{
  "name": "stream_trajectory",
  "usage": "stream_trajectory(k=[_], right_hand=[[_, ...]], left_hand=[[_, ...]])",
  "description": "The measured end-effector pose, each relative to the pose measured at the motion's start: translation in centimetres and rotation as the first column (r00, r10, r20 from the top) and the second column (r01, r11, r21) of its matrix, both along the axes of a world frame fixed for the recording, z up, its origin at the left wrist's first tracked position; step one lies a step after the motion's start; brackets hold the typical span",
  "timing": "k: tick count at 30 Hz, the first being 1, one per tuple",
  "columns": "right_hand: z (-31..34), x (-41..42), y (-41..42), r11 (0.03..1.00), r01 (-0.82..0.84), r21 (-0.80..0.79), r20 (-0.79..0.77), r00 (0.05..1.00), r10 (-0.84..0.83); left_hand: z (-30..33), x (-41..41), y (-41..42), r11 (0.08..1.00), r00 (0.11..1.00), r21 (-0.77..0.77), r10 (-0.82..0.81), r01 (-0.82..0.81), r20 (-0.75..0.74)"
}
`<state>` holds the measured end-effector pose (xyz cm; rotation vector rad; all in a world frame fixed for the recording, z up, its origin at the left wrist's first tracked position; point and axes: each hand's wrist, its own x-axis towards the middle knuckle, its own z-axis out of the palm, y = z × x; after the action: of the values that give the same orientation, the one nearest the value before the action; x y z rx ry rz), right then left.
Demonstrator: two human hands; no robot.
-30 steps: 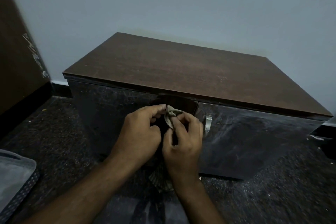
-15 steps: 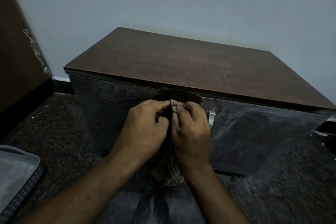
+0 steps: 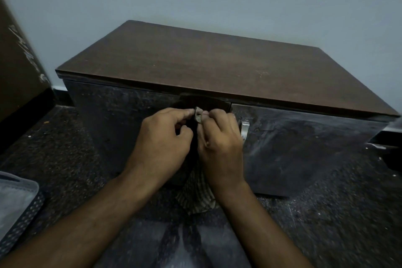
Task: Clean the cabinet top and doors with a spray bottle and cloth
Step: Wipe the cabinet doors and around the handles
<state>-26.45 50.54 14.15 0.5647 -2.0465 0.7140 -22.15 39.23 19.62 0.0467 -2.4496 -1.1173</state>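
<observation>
Two hands met in front of the cabinet [image 3: 217, 67], close together, and both pinched the top edge of the cloth [image 3: 198, 197]. The left hand [image 3: 162, 146] had its fingers curled, with one fingertip and the thumb nipping the cloth. The right hand [image 3: 219, 148] did the same just beside it. A small folded bit of cloth poked up between the fingertips, and the striped rest hung down below the wrists, in front of the dark doors.

The cloth looked soft, thin and very light. It would flop and fold any way it liked, so I think it was best held by an edge or a corner, as the hands held it then, or bunched into a pad for wiping. It would not break, and it did not look slippery.

The brown cabinet top looked flat, hard and stiff, so a pressed cloth should slide over it well. The doors looked shiny and streaky. A small metal handle [image 3: 244, 129] sat on the right door [image 3: 304, 150], just beside the right hand, and the cloth might snag on it.

No spray bottle showed anywhere. A grey basket [image 3: 15, 204] sat on the speckled floor [image 3: 54, 148], far to the left.
</observation>
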Motion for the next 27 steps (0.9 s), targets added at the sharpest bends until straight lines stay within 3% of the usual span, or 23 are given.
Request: stream_trajectory(k=[4,9,14,20,24,27], right_hand=[[-1.3,0.6,0.2,0.957,0.041,-0.286,0.128,0.992,-0.004],[-2.7,1.9,-0.5,0.855,0.126,-0.503,0.303,0.952,0.038],[0.9,1.5,-0.5,0.703,0.227,-0.675,0.490,0.849,0.197],[1.6,1.0,-0.1,0.745,0.226,-0.627,0.537,0.819,0.203],[-1.6,1.6,0.4,0.846,0.145,-0.514,0.468,0.873,0.135],[-2.4,1.5,0.6,0.846,0.125,-0.518,0.458,0.876,0.151]], left_hand=[[-0.2,-0.3,0.4,1.000,1.000,0.026,-0.003,0.003,-0.006],[-0.7,-0.6,0.6,0.998,1.000,0.062,-0.008,0.009,-0.011],[-0.8,-0.4,0.8,0.998,1.000,0.065,0.000,0.001,-0.016],[-1.0,-0.2,0.4,0.998,1.000,0.060,-0.025,0.025,-0.007],[-1.2,-0.5,0.3,0.996,1.000,0.083,-0.015,0.017,-0.023],[-1.3,-0.5,0.3,0.996,0.999,0.088,-0.016,0.019,-0.037]])
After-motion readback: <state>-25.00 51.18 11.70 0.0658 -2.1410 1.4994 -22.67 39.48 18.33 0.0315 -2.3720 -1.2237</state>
